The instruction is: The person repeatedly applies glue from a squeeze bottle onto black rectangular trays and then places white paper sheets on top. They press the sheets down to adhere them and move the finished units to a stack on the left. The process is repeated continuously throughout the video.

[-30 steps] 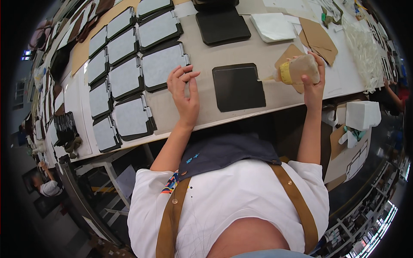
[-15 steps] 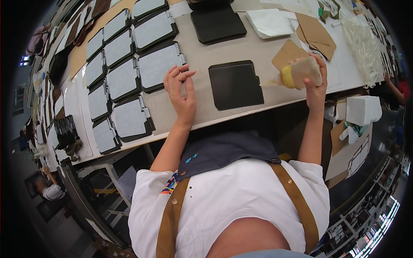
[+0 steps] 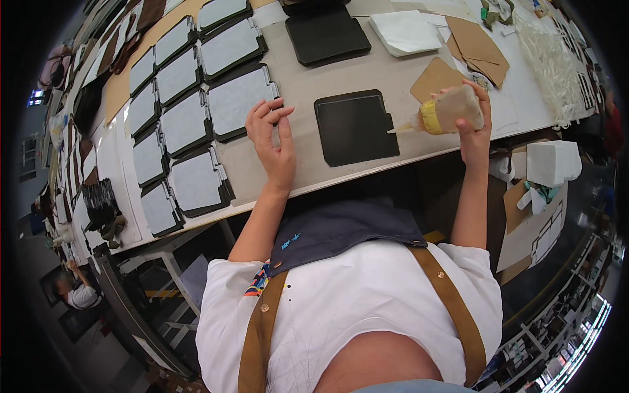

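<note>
My right hand (image 3: 476, 136) is wrapped round a translucent squeeze bottle (image 3: 455, 110) with yellow tape at its neck. The bottle lies tipped sideways, its thin nozzle pointing left. That nozzle's tip is at the right edge of a flat black panel (image 3: 354, 131) on the table in front of me; whether they touch I cannot tell. Left of the panel, my left hand (image 3: 274, 150) is held with its fingers apart and slightly bent, with nothing in it. Beyond its fingertips are rows of black panels topped with pale grey sheets (image 3: 239, 101).
Farther back stand a stack of black panels (image 3: 327, 36) and a pile of white sheets (image 3: 405, 34). Brown card pieces (image 3: 478, 49) and a bundle of pale strips (image 3: 547, 72) lie at the right. A white block (image 3: 550, 164) sits below the table's right end. Another person (image 3: 82, 295) is far left.
The bottle in my right hand has moved slightly left, bringing its nozzle to the panel's right edge. My left hand has hardly moved.
</note>
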`<act>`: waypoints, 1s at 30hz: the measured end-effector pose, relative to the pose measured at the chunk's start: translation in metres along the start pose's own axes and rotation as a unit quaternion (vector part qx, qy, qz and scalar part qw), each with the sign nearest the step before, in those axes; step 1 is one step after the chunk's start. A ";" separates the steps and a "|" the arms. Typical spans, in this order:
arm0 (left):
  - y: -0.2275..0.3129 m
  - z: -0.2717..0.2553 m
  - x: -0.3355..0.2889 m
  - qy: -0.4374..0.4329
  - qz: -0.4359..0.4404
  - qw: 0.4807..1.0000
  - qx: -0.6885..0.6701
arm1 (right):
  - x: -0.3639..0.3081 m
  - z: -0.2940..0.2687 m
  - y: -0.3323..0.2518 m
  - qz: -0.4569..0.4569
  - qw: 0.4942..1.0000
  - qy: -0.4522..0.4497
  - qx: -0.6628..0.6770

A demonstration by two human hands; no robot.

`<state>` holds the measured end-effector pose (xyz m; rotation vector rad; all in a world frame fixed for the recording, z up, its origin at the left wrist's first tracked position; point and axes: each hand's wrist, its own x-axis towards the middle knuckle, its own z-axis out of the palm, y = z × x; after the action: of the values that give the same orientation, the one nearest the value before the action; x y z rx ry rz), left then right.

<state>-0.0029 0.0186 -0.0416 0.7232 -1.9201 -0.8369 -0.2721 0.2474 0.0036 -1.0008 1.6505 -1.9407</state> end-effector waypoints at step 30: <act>-0.002 0.000 0.000 -0.002 0.022 1.000 0.015 | -0.127 0.064 0.004 -0.170 0.950 0.240 -0.107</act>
<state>-0.0030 0.0175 -0.0429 0.6943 -1.9483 -0.7841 -0.1412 0.2925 -0.0308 -0.9977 2.1022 -2.4206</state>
